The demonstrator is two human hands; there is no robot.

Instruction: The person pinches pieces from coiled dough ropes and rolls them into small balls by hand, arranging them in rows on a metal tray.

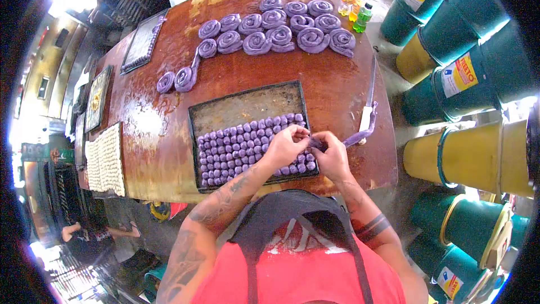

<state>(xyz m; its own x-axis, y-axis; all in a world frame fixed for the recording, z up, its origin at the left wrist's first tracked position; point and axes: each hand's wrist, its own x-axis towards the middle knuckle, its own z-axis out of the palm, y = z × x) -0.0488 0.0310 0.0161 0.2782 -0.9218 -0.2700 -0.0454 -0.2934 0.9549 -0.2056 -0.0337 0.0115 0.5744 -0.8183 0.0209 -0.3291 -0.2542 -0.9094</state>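
Note:
A rope of purple dough (368,133) runs from the table's right side into my right hand (333,159), whose fingers are closed around its end. My left hand (288,145) meets it over the tray, its fingertips pinched at the dough's end; the fingers partly hide what they grip. Below both hands lies a dark metal baking tray (247,103). Rows of small purple dough balls (236,149) fill its near part, while bare metal shows along the far part. A knife (367,114) with a white handle lies by the dough rope.
Several coiled purple dough ropes (257,43) lie across the far table. Bottles (363,18) stand at the far right corner. More trays (140,45) and a batch of pale dough pieces (104,160) line the left edge. Stacked green and yellow buckets (458,155) flank the right. Another person (93,242) is at lower left.

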